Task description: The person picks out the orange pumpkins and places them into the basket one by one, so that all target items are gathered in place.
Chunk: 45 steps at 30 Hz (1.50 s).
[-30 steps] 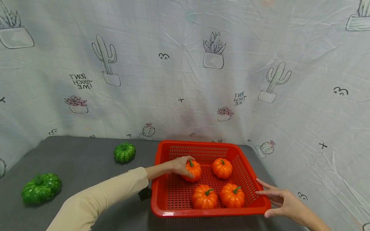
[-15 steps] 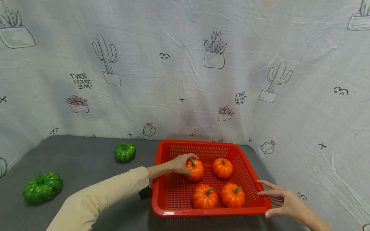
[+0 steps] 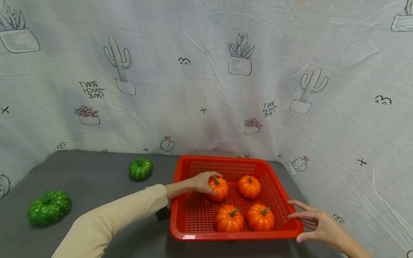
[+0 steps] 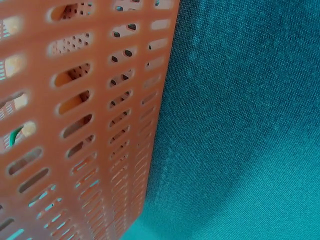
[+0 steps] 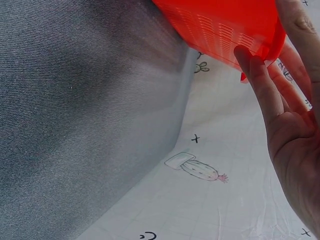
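Note:
A red plastic basket (image 3: 193, 236) with slotted walls stands on the grey surface. My left hand (image 3: 204, 183) reaches over its left rim and grips a small orange pumpkin (image 3: 220, 189) with a green stem. Fingers and thumb lie round that pumpkin's left side, low in the basket. Three more orange pumpkins lie inside: one at the back right (image 3: 249, 187), two at the front (image 3: 229, 218). At the front right corner, my right hand (image 3: 319, 225) holds the rim, its thumb near the corner. The left wrist view has only the basket's outer wall (image 4: 100, 110); the left hand is hidden there.
Two green pumpkins sit on the grey surface left of the basket, one near the back (image 3: 140, 168) and a lobed one (image 3: 49, 208) farther left. A white cloth (image 3: 180, 89) with cactus drawings hangs behind and along the right side.
The left hand and its pumpkin have shifted slightly right inside the basket, then stayed nearly still. The right hand stays at the basket corner. The whole view has drifted a little.

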### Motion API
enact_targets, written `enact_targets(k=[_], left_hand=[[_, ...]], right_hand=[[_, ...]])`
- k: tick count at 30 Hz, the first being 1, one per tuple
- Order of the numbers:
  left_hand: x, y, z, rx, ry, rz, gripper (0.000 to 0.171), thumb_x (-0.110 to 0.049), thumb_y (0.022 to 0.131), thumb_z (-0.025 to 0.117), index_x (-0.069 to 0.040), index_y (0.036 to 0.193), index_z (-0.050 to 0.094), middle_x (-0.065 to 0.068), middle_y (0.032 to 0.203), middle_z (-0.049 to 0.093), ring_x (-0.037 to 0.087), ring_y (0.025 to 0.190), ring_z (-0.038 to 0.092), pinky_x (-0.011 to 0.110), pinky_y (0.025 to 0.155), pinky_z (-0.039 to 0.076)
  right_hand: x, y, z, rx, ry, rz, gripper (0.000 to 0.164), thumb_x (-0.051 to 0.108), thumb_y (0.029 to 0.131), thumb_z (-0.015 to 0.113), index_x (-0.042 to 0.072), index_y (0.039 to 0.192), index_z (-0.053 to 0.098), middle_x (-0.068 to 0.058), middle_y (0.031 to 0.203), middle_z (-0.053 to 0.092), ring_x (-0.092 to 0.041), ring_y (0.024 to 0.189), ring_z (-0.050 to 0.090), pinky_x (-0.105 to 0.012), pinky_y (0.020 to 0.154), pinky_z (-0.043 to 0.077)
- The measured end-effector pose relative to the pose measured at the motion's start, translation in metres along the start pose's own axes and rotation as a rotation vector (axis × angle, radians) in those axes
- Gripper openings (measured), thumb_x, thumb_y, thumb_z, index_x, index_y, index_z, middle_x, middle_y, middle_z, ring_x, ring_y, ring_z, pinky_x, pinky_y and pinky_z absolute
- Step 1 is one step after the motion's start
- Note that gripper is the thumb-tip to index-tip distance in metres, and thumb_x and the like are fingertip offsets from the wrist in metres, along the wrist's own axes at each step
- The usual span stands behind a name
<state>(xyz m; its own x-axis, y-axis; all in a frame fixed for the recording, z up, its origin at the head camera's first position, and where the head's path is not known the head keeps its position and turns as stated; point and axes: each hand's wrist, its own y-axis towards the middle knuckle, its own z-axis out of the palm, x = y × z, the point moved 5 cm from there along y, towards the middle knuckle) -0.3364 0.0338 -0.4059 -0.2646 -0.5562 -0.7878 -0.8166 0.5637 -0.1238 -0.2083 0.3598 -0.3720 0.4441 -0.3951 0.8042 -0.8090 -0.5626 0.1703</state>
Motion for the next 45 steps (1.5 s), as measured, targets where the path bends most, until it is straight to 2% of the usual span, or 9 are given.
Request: enact_targets(k=[10,16,19,23,30,37,45], left_hand=[[0.0013,-0.0009,0.0003,-0.011,-0.025,0.0,0.065,-0.006,0.078,0.079,-0.007,0.136,0.051,0.014,0.124,0.055,0.027,0.107,0.058,0.037,0.088,0.05],[0.0027,-0.0001,0.0032,0.017,-0.075,-0.015,0.066,-0.003,0.077,0.075,-0.005,0.138,0.05,0.01,0.119,0.059,0.022,0.101,0.059,0.034,0.085,0.051],[0.0022,0.0006,0.0039,0.026,-0.1,-0.011,0.067,0.0,0.075,0.074,-0.004,0.137,0.05,0.01,0.117,0.059,0.02,0.099,0.059,0.033,0.085,0.051],[0.002,0.0009,0.004,0.024,-0.056,0.008,0.064,-0.003,0.078,0.075,-0.005,0.137,0.05,0.013,0.122,0.057,0.025,0.106,0.058,0.036,0.089,0.05],[0.002,0.0005,0.0033,0.005,-0.018,0.038,0.058,-0.007,0.081,0.076,-0.005,0.133,0.05,0.018,0.132,0.052,0.033,0.123,0.049,0.044,0.099,0.043],[0.0021,0.0016,0.0034,0.013,-0.003,0.031,0.061,-0.009,0.081,0.076,-0.006,0.136,0.049,0.018,0.134,0.051,0.032,0.126,0.047,0.044,0.1,0.042],[0.0009,0.0004,0.0035,0.025,0.02,0.041,0.061,-0.009,0.082,0.076,-0.007,0.137,0.048,0.018,0.132,0.051,0.033,0.123,0.049,0.043,0.096,0.045]], right_hand=[[-0.0046,-0.0018,-0.0008,0.008,0.032,0.028,0.039,-0.005,0.076,0.075,-0.008,0.114,0.066,0.031,0.136,0.042,0.011,0.115,0.047,-0.022,0.08,0.053],[-0.0067,-0.003,-0.0004,0.012,0.06,0.047,0.039,-0.005,0.077,0.074,-0.01,0.115,0.065,0.032,0.136,0.042,0.011,0.115,0.046,-0.022,0.081,0.052],[-0.0049,-0.003,0.0,-0.001,0.048,0.03,0.039,-0.006,0.076,0.074,-0.009,0.114,0.065,0.031,0.136,0.042,0.011,0.115,0.046,-0.019,0.081,0.051],[-0.0022,-0.0026,0.0007,-0.01,0.028,0.007,0.039,-0.006,0.075,0.075,-0.009,0.113,0.066,0.03,0.137,0.043,0.01,0.115,0.047,-0.018,0.081,0.051],[-0.0021,-0.0013,0.0017,0.006,0.063,0.034,0.039,-0.005,0.077,0.074,-0.01,0.115,0.064,0.031,0.137,0.043,0.012,0.116,0.046,-0.016,0.083,0.049],[-0.003,-0.0014,0.0013,0.018,0.071,-0.002,0.04,-0.008,0.076,0.073,-0.01,0.115,0.063,0.028,0.138,0.043,0.01,0.117,0.046,-0.018,0.082,0.05],[-0.0026,-0.0019,0.0022,0.014,0.08,-0.008,0.04,-0.01,0.076,0.073,-0.01,0.115,0.063,0.027,0.138,0.044,0.009,0.117,0.047,-0.017,0.083,0.05]])
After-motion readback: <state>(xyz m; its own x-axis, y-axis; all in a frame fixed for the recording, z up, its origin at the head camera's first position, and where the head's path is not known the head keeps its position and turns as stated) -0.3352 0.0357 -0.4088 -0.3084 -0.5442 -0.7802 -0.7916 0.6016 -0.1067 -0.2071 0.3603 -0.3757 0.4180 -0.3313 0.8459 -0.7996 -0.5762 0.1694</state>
